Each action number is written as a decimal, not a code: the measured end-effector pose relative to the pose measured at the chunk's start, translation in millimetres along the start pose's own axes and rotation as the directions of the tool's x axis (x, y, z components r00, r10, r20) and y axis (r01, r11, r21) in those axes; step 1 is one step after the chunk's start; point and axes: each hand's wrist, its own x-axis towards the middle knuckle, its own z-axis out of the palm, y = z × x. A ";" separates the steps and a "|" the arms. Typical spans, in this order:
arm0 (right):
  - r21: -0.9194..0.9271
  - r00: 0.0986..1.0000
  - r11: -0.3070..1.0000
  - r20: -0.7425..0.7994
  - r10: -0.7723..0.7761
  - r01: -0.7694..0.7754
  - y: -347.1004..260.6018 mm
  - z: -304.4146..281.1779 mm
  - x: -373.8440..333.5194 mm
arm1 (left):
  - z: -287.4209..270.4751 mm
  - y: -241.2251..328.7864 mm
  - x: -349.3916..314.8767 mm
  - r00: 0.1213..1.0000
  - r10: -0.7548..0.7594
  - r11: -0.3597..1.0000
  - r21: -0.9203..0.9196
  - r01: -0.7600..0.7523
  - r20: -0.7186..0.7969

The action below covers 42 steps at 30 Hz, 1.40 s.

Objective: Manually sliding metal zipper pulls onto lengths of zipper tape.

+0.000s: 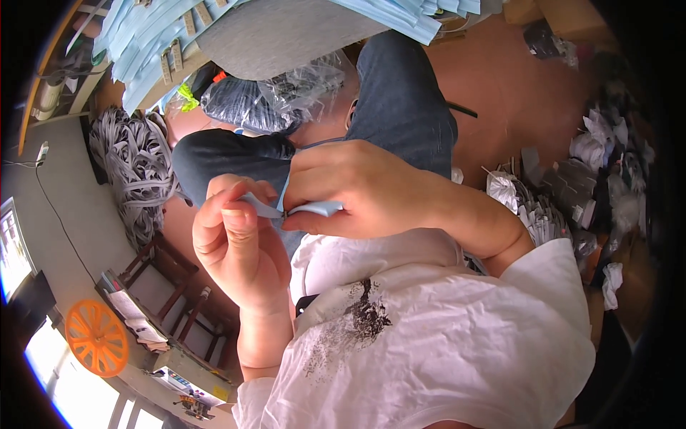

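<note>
Between my two hands is a light blue fabric strip (321,208), folded or bent near its middle. My left hand (239,232) pinches one end of it between thumb and fingertips. Opposite, my right hand (357,186) closes on the other part with thumb and curled fingers. A tiny dark piece (284,214) shows at the strip's middle, by the right fingertips; its kind is too small to make out. The strip is held in the air above my lap, in front of my white shirt (443,322).
A grey-topped table (286,43) ahead carries stacks of light blue strips (143,46) with small beige pieces (189,23). Left of my knees lies a heap of grey straps (136,164). Plastic bags (250,100) sit under the table; bundled scraps (593,143) cover the floor at right.
</note>
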 end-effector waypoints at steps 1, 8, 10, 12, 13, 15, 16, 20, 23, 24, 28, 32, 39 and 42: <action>0.000 1.000 1.000 0.002 0.000 0.000 -2.1 -1.4 0.1 | 2.5 2.2 0.8 1.000 0.000 1.000 0.000 0.000 -0.002; 0.419 0.964 0.869 0.069 0.257 -0.262 2.1 -8.3 -6.0 | -9.2 -4.6 1.3 0.996 -0.051 0.954 0.298 0.027 0.074; 0.766 0.919 0.556 0.113 0.377 -0.323 12.7 -15.5 -11.7 | -3.1 -1.8 7.6 0.998 -0.060 0.966 0.252 0.059 -0.005; 0.869 0.907 0.428 0.054 0.418 -0.249 16.7 -18.4 -16.3 | -3.4 1.0 6.4 0.980 -0.123 0.949 0.271 0.161 -0.155; 0.894 0.900 0.379 0.059 0.433 -0.241 15.9 -21.1 -18.6 | -7.4 0.8 6.3 0.979 -0.135 0.942 0.285 0.175 -0.154; 0.897 0.904 0.379 0.052 0.425 -0.229 15.0 -21.7 -19.6 | -10.0 0.6 3.6 0.977 -0.154 0.938 0.288 0.190 -0.145; 0.900 0.909 0.380 0.043 0.415 -0.216 14.8 -22.7 -19.4 | -10.4 0.7 3.3 0.976 -0.170 0.934 0.292 0.203 -0.134; 0.932 0.870 0.261 0.099 0.482 -0.251 11.2 -27.8 -19.7 | -5.3 3.3 0.1 0.966 -0.229 0.940 0.231 0.251 -0.121; 0.929 0.896 0.231 0.177 0.408 -0.289 20.8 -32.0 -27.7 | -6.5 1.1 -1.9 0.970 -0.236 0.937 0.249 0.245 -0.066; 0.906 0.909 0.289 0.190 0.372 -0.308 22.3 -33.5 -27.5 | -5.6 2.4 -2.9 0.964 -0.257 0.937 0.227 0.265 -0.061; 0.802 0.944 0.579 -0.063 0.325 -0.146 33.0 -20.2 -27.3 | -4.7 3.1 -2.1 0.972 -0.235 0.950 0.209 0.232 -0.011; 0.864 0.919 0.470 -0.024 0.394 -0.179 25.4 -20.0 -23.6 | -2.9 6.2 -3.1 0.965 -0.262 0.939 0.227 0.260 -0.019; 0.905 0.910 0.381 0.018 0.414 -0.191 14.8 -21.3 -18.3 | -1.1 8.0 -3.4 0.961 -0.278 0.921 0.285 0.266 0.003; 0.866 0.912 0.454 0.009 0.409 -0.212 15.6 -22.1 -18.7 | 4.6 6.7 -3.7 0.968 -0.249 0.907 0.347 0.240 -0.018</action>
